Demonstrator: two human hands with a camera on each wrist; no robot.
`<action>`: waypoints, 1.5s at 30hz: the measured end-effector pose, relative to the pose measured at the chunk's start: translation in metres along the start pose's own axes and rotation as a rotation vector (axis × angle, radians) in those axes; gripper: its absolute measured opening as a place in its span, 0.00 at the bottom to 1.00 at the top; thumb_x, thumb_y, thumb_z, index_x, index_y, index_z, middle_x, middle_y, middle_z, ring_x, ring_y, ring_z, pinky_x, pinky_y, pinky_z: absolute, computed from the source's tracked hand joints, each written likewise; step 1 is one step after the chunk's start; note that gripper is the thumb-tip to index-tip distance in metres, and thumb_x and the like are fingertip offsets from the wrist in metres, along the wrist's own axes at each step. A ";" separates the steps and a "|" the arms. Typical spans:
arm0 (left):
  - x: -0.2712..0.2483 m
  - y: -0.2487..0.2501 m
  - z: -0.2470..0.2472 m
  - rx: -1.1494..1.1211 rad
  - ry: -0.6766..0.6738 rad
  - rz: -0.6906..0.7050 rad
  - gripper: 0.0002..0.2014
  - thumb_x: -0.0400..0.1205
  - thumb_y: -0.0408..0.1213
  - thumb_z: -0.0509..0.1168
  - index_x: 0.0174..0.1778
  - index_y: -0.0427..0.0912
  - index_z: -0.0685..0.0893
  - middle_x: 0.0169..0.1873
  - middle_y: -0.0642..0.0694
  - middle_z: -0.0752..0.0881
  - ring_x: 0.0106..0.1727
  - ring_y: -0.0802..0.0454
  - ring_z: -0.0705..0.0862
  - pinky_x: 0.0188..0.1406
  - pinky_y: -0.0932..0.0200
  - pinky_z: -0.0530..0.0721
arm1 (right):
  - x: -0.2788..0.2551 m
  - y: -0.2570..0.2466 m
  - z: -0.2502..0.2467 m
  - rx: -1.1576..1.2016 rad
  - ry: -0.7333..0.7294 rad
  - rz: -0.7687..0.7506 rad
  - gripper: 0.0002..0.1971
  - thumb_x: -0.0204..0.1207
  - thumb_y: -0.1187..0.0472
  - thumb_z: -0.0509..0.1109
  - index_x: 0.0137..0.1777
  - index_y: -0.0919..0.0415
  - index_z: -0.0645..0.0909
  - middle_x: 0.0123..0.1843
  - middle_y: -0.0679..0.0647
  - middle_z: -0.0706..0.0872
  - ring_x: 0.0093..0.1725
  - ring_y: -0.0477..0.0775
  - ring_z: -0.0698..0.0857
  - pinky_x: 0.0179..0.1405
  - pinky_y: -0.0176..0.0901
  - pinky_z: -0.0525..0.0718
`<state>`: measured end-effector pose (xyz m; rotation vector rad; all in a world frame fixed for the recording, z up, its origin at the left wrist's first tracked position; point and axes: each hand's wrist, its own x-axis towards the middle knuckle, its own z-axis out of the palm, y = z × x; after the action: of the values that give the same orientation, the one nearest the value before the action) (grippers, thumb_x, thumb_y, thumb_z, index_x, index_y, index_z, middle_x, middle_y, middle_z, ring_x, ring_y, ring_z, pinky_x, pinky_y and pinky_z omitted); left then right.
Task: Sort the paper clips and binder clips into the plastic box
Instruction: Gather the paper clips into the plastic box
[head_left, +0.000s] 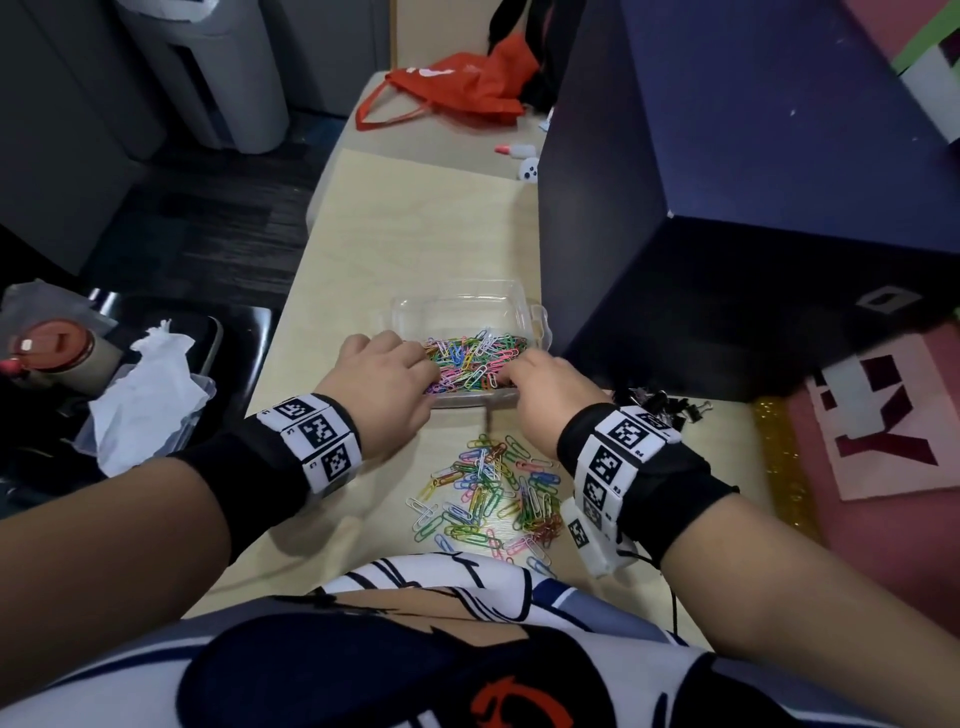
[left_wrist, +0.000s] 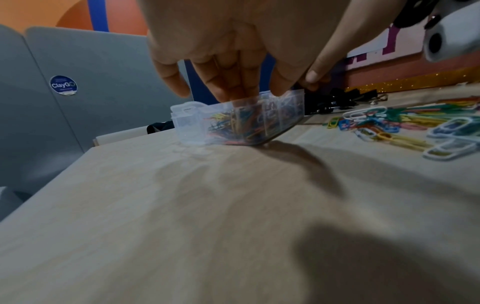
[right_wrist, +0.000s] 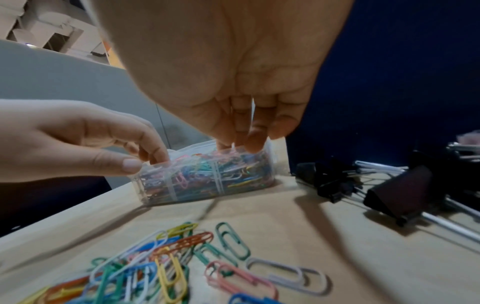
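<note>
At the pale counter (head_left: 363, 249), we work both hands over the clear plastic box (head_left: 467, 312), its near half heaped with colored paper clips (head_left: 475, 358). Our left hand (head_left: 387, 384) curls over the box's near left corner, thumb on the outside wall and fingers (left_wrist: 228, 86) dipping over the rim; our right hand (head_left: 540, 400) bunches its fingers (right_wrist: 244, 133) down into the heap, though we cannot tell whether they pinch any clips. A loose pile of paper clips (head_left: 488, 493) waits just in front of the box, and black binder clips (head_left: 660, 408) sit to its right. To do this well, we judge, we steady the box, release low, and keep the binder clips apart.
</note>
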<state>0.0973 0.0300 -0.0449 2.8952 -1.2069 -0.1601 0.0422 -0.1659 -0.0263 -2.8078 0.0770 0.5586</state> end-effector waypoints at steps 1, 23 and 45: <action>-0.001 0.000 -0.001 -0.008 0.010 -0.002 0.20 0.73 0.51 0.52 0.44 0.47 0.86 0.39 0.48 0.85 0.44 0.41 0.83 0.45 0.46 0.79 | -0.003 0.001 0.000 0.026 0.022 -0.005 0.26 0.74 0.75 0.56 0.69 0.54 0.74 0.68 0.53 0.72 0.65 0.58 0.74 0.63 0.48 0.75; -0.012 0.054 0.020 -0.028 -0.427 0.253 0.53 0.65 0.57 0.77 0.81 0.50 0.54 0.68 0.44 0.67 0.66 0.44 0.71 0.66 0.48 0.76 | -0.081 0.001 0.053 -0.059 -0.303 0.320 0.45 0.63 0.56 0.82 0.74 0.59 0.57 0.68 0.61 0.65 0.61 0.63 0.82 0.57 0.53 0.84; -0.014 0.055 0.026 -0.152 -0.322 0.073 0.42 0.69 0.51 0.77 0.74 0.44 0.64 0.59 0.39 0.74 0.59 0.38 0.80 0.57 0.45 0.82 | -0.068 -0.005 0.052 0.160 -0.114 0.335 0.45 0.63 0.43 0.80 0.75 0.58 0.61 0.69 0.58 0.64 0.63 0.60 0.79 0.62 0.50 0.80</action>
<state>0.0460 0.0022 -0.0672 2.7606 -1.2714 -0.7075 -0.0392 -0.1464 -0.0447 -2.6142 0.5510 0.7487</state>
